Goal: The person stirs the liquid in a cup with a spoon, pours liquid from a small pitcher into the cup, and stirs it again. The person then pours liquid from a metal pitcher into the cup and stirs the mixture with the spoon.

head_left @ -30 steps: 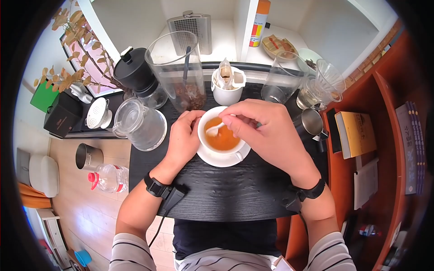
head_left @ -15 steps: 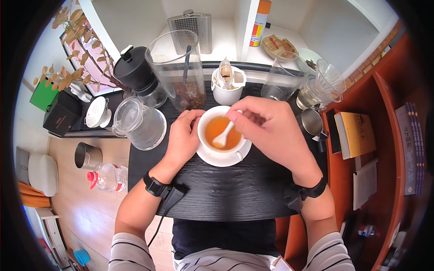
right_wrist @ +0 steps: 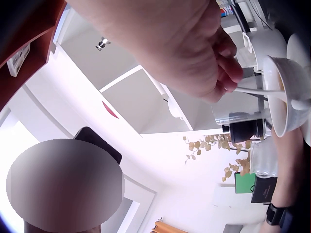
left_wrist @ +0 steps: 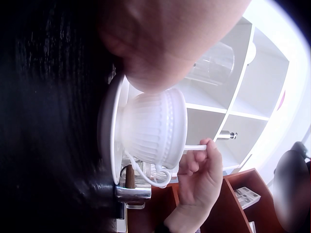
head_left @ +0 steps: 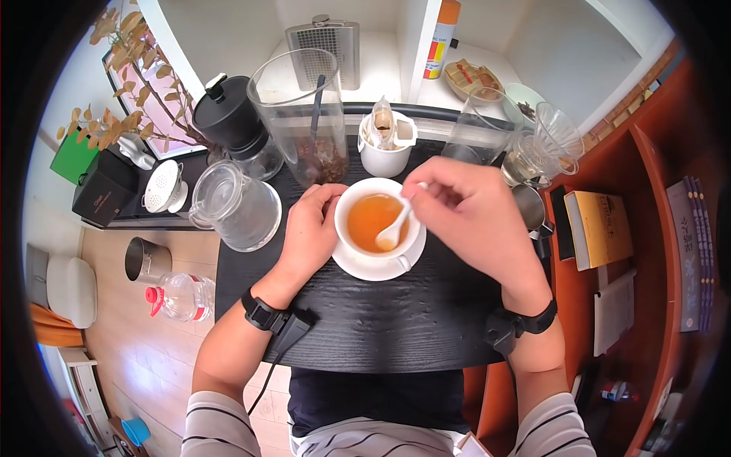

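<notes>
Right hand: our right hand point(head_left: 476, 217) has thumb and fingertips closed in a pinch on the upper end of the spoon point(head_left: 394, 231), the other fingers bent in behind.
Left hand: ours on the left point(head_left: 311, 232) rests against the cup's side, fingers loosely bent; we see no grip round it.
Spoon: white and smooth, with a slim handle and rounded bowl, it leans to the cup's near right inside. We would do best with a light pinch and small, slow circles, the bowl low in the liquid and off the wall.
Cup: the white cup point(head_left: 373, 187) stands on its saucer, its wall finely fluted with a beaded band below the rim. A gentle steadying touch should serve; pushing might slide it or slop the drink.
Liquid: the amber liquid point(head_left: 371, 215) is clear-looking and fairly high, so brisk strokes could spill it.
Saucer: the glossy round saucer point(head_left: 381, 272) sits under the cup on the table point(head_left: 381, 331), whose black top has a raised wavy grain.
Beyond: past the cup stand a white mug point(head_left: 384, 161) with a paper drip bag point(head_left: 382, 126), and a tall clear glass vessel point(head_left: 301, 114) holding brown pieces.
</notes>
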`<action>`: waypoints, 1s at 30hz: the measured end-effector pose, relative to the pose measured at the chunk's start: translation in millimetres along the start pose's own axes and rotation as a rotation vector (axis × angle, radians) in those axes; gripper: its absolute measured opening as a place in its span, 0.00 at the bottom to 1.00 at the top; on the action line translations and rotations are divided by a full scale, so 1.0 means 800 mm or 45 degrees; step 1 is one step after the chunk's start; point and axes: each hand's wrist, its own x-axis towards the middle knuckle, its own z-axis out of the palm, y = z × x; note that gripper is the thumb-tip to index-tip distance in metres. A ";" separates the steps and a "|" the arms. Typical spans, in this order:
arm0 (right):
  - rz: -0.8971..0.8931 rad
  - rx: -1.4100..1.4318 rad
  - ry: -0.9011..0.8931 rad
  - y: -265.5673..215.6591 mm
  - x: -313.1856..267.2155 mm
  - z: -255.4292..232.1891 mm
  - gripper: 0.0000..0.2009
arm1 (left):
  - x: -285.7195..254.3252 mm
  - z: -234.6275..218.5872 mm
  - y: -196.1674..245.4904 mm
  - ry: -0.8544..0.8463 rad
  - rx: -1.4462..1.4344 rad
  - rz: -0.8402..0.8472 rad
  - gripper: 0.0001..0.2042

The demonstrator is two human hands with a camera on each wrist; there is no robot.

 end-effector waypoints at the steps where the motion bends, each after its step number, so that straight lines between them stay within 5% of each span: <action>1: 0.004 0.093 -0.085 -0.001 0.000 0.005 0.05 | 0.000 0.000 0.000 0.001 0.000 -0.004 0.09; 5: -0.280 -0.006 0.060 0.011 0.002 0.018 0.07 | 0.000 0.000 0.000 -0.007 0.017 0.012 0.09; 9: -0.325 -0.189 0.326 0.011 0.006 0.011 0.05 | 0.000 -0.001 0.003 -0.008 0.012 -0.014 0.09; 17: 0.031 0.168 -0.050 -0.003 0.000 0.010 0.07 | 0.000 -0.001 0.001 -0.007 0.019 -0.005 0.09; 22: -0.155 0.119 0.017 0.007 0.003 0.019 0.07 | 0.001 -0.001 -0.001 -0.004 0.032 0.002 0.09; 24: -0.266 -0.038 0.239 0.010 0.004 0.015 0.06 | 0.000 -0.001 0.003 -0.005 0.026 -0.010 0.09; 30: -0.026 -0.007 0.170 0.001 0.000 0.003 0.06 | 0.000 -0.002 0.007 -0.004 0.018 -0.012 0.09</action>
